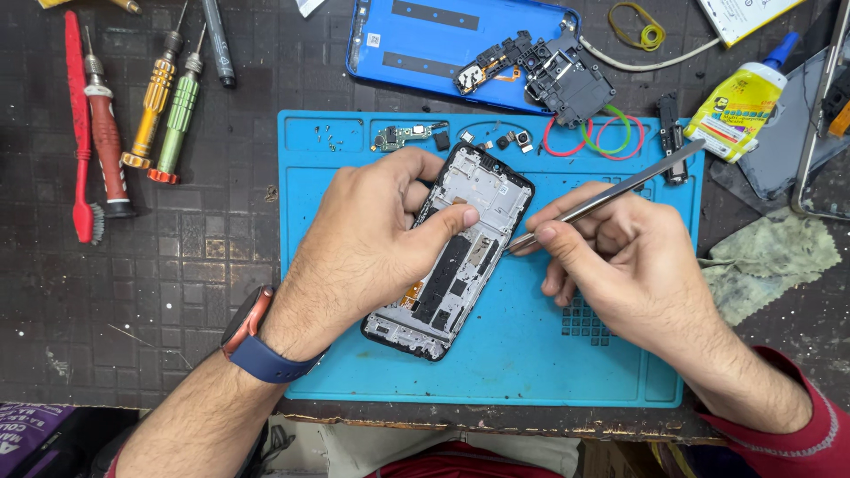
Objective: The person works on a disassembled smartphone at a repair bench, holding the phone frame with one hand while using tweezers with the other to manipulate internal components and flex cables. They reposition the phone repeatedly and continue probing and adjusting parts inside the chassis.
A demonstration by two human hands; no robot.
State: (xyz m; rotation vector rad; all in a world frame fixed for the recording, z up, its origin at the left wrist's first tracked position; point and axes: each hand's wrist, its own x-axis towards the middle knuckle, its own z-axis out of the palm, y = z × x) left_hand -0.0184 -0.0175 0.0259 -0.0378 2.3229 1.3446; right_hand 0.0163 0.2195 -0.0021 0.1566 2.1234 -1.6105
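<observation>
The opened phone frame (460, 257) lies on the blue work mat (522, 354), its long axis tilted, top end pointing up and to the right of the mat's middle. The left hand (372, 239) grips the frame, thumb pressed across its face, hiding its left edge. The right hand (620, 257) pinches metal tweezers (611, 195), tips touching the frame's right edge. The mat's upper trays hold tiny screws (329, 135) and a small circuit board (403, 135); finer parts there are hard to make out.
</observation>
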